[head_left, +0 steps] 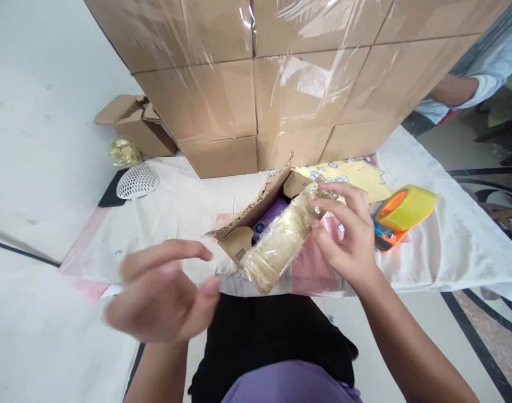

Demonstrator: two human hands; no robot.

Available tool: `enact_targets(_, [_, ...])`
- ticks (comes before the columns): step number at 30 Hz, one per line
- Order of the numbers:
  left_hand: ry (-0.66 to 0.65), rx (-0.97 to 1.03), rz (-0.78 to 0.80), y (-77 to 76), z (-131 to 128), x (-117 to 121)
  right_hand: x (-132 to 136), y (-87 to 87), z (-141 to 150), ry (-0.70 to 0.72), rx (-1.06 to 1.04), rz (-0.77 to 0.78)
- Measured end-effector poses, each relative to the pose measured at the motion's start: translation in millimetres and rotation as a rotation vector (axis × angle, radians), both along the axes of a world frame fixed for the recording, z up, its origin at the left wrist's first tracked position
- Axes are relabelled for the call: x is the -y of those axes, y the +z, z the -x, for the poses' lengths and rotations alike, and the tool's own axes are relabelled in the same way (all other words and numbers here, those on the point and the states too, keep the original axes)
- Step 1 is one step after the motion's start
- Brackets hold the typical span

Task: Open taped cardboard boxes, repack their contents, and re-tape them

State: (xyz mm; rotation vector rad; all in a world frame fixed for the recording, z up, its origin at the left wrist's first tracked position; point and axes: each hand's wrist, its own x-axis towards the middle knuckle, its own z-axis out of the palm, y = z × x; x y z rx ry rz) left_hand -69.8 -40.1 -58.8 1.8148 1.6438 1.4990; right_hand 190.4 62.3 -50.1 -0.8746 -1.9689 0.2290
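Observation:
In front of me a small cardboard box (236, 244) lies on the table with its top open, and a purple packet (271, 217) shows inside. Wrinkled clear tape covers the near flap (277, 243), which is folded outward towards me. My right hand (348, 232) grips the far right end of this flap between thumb and fingers. To the left of the box, my left hand (166, 291) hangs in the air, slightly blurred, its thumb and fingers apart with nothing between them.
Stacked cartons (298, 95) under clear wrap stand behind the box. A yellow-orange tape dispenser (403, 212) lies at right. An open carton (140, 126), crumpled tape (125, 152) and a white perforated cover (137, 181) sit at left. Another person's arm (457, 89) shows at upper right.

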Motion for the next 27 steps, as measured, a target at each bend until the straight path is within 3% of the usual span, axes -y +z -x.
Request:
enact_targets(9, [-0.16,-0.414,0.192,25.1,-51.4,-23.4,-21.6,-12.6,-1.0,0.018,0.048,0.228])
enact_targets(14, [-0.182,-0.566,0.24,38.1,-59.8,-35.8,-6.2,-17.0,2.1,-0.111,0.034,0.18])
enact_targets(19, [-0.256,-0.652,0.14,52.2,-59.9,-39.2,13.2,-7.2,-8.1,-0.104,0.035,0.239])
enact_targets(22, [-0.214,-0.725,0.047,55.0,-58.5,-33.0,17.3,0.4,-17.9,-0.033,0.014,0.257])
enact_targets(27, [-0.098,-0.85,-0.143,49.3,-56.5,-22.8,28.3,1.6,-22.2,-0.036,0.018,0.198])
